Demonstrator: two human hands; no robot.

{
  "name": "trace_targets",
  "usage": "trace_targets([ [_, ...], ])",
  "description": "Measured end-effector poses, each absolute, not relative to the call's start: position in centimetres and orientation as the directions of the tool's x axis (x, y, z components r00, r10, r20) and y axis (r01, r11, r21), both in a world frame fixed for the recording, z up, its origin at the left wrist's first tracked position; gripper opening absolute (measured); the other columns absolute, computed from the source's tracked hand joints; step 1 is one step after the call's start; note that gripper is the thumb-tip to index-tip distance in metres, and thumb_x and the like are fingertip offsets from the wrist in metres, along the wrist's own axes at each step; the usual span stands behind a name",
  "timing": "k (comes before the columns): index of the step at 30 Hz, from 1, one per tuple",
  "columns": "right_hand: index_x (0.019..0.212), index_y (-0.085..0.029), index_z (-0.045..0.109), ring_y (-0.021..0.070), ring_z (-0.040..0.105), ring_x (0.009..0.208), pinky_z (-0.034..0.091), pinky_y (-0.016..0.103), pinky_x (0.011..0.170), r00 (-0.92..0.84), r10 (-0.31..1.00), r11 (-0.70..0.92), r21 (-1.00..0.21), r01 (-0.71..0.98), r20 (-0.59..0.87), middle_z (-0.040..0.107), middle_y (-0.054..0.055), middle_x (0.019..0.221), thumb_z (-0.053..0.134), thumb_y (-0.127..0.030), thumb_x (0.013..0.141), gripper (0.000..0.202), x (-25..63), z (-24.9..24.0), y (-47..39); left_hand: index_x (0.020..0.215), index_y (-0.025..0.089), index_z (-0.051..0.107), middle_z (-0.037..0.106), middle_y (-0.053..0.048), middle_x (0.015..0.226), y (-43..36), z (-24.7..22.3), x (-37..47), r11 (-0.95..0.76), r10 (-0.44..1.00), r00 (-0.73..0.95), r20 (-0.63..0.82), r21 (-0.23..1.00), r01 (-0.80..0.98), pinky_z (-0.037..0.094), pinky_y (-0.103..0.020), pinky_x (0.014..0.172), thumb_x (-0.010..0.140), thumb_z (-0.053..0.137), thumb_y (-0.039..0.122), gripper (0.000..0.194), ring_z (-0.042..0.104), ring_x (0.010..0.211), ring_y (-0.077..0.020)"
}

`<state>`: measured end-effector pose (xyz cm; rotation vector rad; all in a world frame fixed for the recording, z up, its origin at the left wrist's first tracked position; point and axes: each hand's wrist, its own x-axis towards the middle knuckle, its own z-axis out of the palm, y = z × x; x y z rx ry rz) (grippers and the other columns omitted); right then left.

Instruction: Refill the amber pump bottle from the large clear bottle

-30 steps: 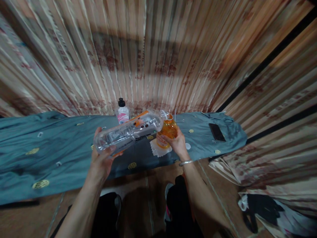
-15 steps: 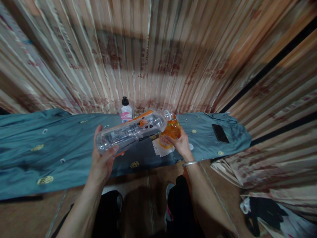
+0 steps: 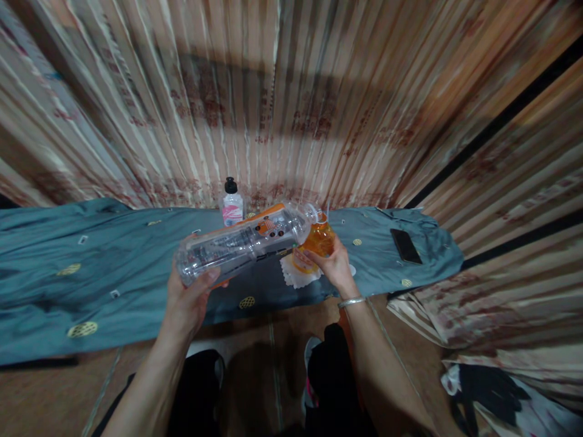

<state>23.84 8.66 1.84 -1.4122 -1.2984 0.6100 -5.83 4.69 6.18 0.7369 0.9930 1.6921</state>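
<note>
Bottle in left hand, container rightward (phone farther right)

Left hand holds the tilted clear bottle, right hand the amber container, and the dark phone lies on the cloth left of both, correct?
Wrong side: in the head view the dark phone lies on the cloth right of both. The left hand does hold the tilted clear bottle, and the right hand the amber container.

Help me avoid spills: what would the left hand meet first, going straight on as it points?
Beyond the clear bottle it holds, the left hand would probably meet the black-capped bottle, though depth is unclear.
</note>
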Motion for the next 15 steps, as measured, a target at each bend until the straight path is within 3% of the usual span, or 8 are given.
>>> trace_targets([
  [15, 0.124, -0.023, 0.066, 0.0351, 0.077, 0.115, 0.059, 0.054, 0.107, 0.255, 0.92, 0.196, -0.913, 0.357, 0.298, 0.081, 0.011, 0.122, 0.092, -0.053, 0.067, 0.07, 23.97, 1.46, 8.75, 0.119, 0.028, 0.072, 0.072, -0.005, 0.104, 4.75, 6.04, -5.93, -0.214, 0.946, -0.315, 0.077, 0.879, -0.426, 0.056, -0.024, 0.046, 0.041, 0.104, 0.032, 0.084, 0.065, 0.078, -0.0216],
])
